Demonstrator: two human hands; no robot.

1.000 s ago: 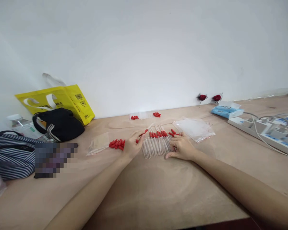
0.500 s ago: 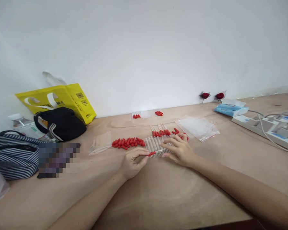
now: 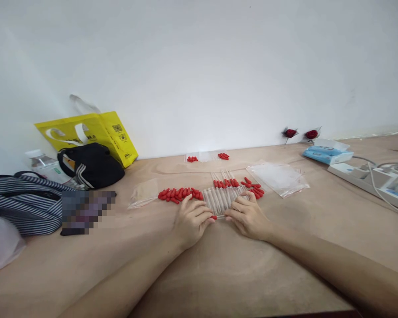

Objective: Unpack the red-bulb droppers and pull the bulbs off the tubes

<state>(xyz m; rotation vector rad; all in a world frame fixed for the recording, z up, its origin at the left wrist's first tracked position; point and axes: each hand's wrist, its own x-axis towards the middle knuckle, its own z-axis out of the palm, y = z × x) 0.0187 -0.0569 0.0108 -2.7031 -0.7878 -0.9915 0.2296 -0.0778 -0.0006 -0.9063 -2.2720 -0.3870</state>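
My left hand (image 3: pixel 194 221) pinches a red rubber bulb (image 3: pixel 214 217), most of it hidden by the fingers. A clear glass dropper tube (image 3: pixel 220 217) runs from the bulb to my right hand (image 3: pixel 248 216), whose closed fingers grip its other end. Just beyond my hands lies a row of clear glass tubes (image 3: pixel 219 198) side by side. Left of the row is a pile of loose red bulbs (image 3: pixel 177 194). Behind it lie several droppers with red bulbs fitted (image 3: pixel 225 183), their thin tips pointing at the wall. More loose red bulbs (image 3: pixel 252 185) lie to the right.
Clear plastic bags (image 3: pixel 278 179) lie right of the tubes, and another bag (image 3: pixel 144 193) lies left. Bags with red bulbs (image 3: pixel 204 157) rest near the wall. A yellow bag (image 3: pixel 119 141), black pouch (image 3: pixel 96 165) and striped bag (image 3: pixel 26 203) stand left; a power strip (image 3: pixel 368 181) lies right.
My right hand has come down and closed on the tube near the table's front. My left fingers now cover most of the red bulb. The whole view has shifted slightly.
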